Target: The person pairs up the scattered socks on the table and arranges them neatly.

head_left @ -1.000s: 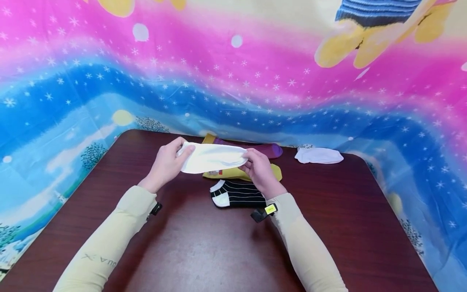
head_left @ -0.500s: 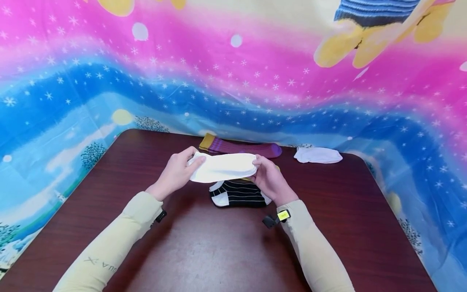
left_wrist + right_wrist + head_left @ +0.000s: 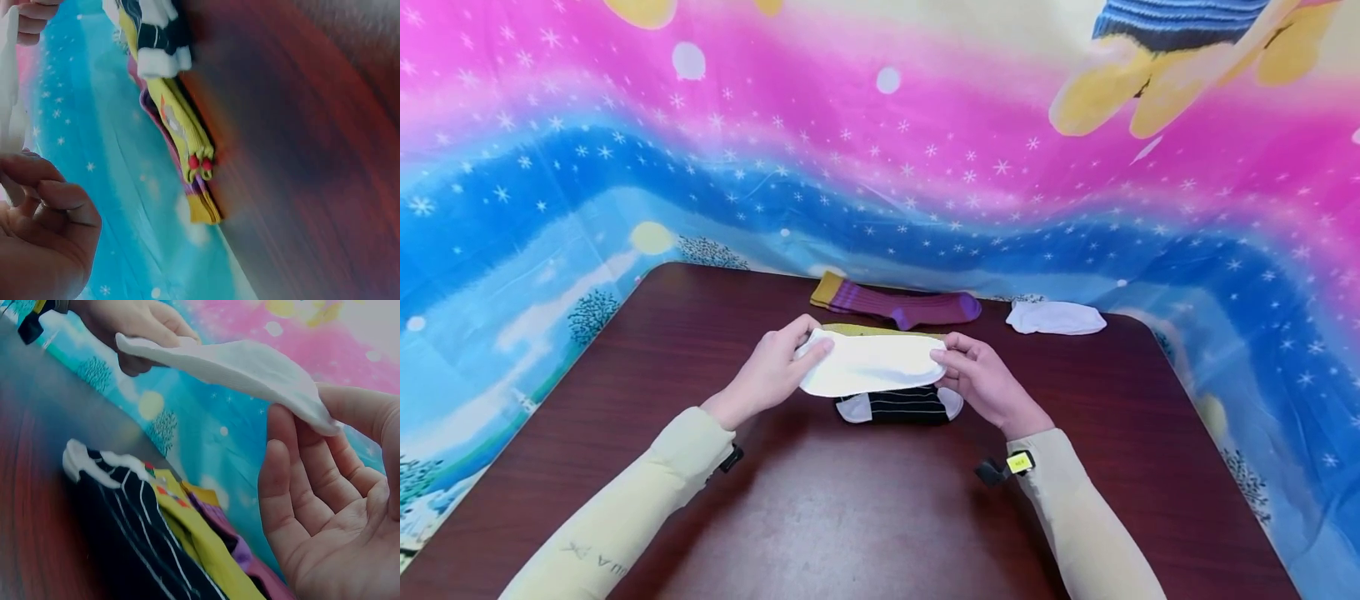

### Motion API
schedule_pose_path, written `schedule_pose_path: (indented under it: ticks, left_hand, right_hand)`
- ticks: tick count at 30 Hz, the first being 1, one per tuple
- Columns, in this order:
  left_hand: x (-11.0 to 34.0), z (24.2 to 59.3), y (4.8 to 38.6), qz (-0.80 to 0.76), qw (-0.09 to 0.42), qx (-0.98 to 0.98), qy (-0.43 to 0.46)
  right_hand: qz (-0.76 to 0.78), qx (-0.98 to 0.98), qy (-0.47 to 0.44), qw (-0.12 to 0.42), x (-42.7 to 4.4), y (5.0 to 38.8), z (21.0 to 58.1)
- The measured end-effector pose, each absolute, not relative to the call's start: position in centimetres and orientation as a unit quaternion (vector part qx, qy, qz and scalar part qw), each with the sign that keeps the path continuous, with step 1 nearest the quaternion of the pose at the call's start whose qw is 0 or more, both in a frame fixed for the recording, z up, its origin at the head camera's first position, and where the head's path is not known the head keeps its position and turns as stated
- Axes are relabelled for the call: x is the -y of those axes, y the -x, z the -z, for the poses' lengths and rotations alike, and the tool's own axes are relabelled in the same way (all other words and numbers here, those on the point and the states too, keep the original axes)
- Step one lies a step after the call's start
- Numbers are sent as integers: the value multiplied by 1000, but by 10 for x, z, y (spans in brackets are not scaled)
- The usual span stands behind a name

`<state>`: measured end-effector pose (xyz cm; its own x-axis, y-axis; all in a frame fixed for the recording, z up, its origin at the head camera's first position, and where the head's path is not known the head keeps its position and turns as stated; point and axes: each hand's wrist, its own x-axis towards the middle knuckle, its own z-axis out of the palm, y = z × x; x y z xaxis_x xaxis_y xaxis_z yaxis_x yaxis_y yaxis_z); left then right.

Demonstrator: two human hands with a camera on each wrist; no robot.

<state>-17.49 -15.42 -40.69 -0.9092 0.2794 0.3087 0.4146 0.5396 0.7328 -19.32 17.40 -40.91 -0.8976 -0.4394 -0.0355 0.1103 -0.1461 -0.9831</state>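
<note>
A white sock [image 3: 872,365] is stretched level above the table between my two hands. At its left end, my left hand [image 3: 767,371] pinches it between thumb and fingers. The other end is pinched by my right hand [image 3: 985,379]; the right wrist view shows the thumb over the sock [image 3: 250,369] and the fingertips under it. Below and behind the held sock lie black socks with white stripes [image 3: 906,407], partly hidden. Yellow socks [image 3: 880,330] lie farther back, mostly covered by it in the head view; the left wrist view shows their yellow cuffs [image 3: 178,122] plainly.
Purple socks with mustard cuffs [image 3: 895,307] lie near the back edge of the dark brown table [image 3: 820,517]. Another white sock [image 3: 1056,318] lies at the back right corner. A colourful printed cloth [image 3: 850,183] hangs behind the table.
Both hands have moved right and down, nearer to me, carrying the white sock between them. The purple socks show more fully now, while the held sock covers more of the yellow and black ones.
</note>
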Motion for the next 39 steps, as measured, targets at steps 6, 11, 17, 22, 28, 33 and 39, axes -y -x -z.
schedule_pose_path:
  ticks: [6, 11, 17, 22, 28, 33, 39]
  left_hand:
    - [151, 408, 166, 439, 17, 866, 238]
    - [151, 407, 161, 424, -33, 865, 265]
    - [152, 411, 157, 390, -76, 876, 275]
    - [151, 416, 157, 379, -109, 874, 285]
    - [147, 420, 155, 368, -135, 871, 296]
    - [144, 426, 154, 358, -153, 870, 302]
    - [140, 434, 153, 344, -174, 864, 324]
  right_hand:
    - [730, -644, 126, 189, -188, 184, 411]
    - [705, -673, 125, 185, -198, 176, 412]
    - [653, -721, 140, 188, -209, 168, 417]
    - [612, -752, 144, 198, -215, 163, 422]
    - [565, -781, 149, 220, -222, 155, 426]
    - [536, -796, 153, 237, -227, 152, 432]
    - [517, -804, 148, 253, -233, 148, 438]
